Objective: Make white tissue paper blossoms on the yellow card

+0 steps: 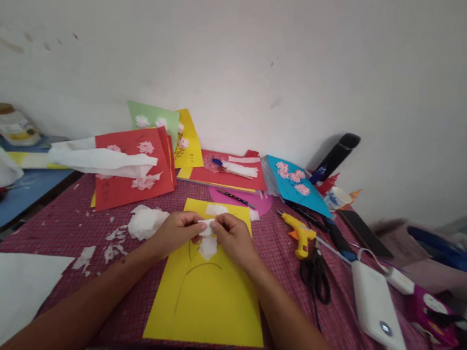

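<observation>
My left hand (182, 230) and my right hand (236, 236) meet over a sheet of yellow paper (215, 309). Between them, thumbs and fingertips pinch a small piece of white tissue paper (205, 227). Just below the fingers, another white tissue piece (208, 248) lies on the yellow sheet, and a third tissue piece (216, 210) shows behind them. Dark curved lines are drawn on the sheet. Left of my left hand sits a crumpled wad of white tissue (147, 223), with torn scraps (114, 250) around it on the checked cloth.
A yellow glue gun (299, 234), black scissors (316, 275) and a white power bank (378, 307) lie to the right. Cards with pink tissue flowers, red (123, 189) and blue (301, 195), stand at the back. A black pen (236, 199) lies beyond the yellow sheet.
</observation>
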Available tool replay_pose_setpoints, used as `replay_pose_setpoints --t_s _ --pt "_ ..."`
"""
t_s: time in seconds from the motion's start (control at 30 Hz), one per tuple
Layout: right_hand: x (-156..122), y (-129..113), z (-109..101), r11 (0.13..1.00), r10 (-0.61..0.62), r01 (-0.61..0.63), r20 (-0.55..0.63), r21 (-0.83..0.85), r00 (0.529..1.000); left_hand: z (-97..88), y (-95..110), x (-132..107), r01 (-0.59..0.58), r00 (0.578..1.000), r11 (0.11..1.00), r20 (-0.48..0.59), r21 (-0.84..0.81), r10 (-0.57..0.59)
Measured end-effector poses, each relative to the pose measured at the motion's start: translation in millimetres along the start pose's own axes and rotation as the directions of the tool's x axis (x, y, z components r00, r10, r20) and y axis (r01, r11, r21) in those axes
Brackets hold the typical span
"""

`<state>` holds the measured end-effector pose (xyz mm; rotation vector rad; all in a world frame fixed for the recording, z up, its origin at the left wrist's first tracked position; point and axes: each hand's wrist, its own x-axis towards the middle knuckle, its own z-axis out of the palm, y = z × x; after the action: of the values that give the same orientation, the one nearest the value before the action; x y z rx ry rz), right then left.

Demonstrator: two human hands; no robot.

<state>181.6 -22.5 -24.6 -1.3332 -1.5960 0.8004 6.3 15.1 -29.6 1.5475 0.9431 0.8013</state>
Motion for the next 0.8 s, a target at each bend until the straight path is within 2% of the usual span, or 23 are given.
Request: replay_pose_setpoints --t_s 0.33,0.67,0.8 --pt "-0.9 3.3 0.4 0.999 -0.017 0.017 0.008 0.036 1.0 -0.1 2.1 -1.3 -0.036 0.999 0.999 -0.027 0.026 0.037" --pt "-0.4 5.3 1.1 0.999 -0.011 0.011 0.002 0.03 1.0 -0.1 5.7 -0.7 -0.006 1.0 1.0 -0.026 0.015 0.006" --pt "-0.9 1.1 -1.0 0.996 0.011 -0.006 -0.059 0.091 0.998 -0.4 3.0 -0.7 -0.019 0.997 0.999 -0.071 0.043 0.022"
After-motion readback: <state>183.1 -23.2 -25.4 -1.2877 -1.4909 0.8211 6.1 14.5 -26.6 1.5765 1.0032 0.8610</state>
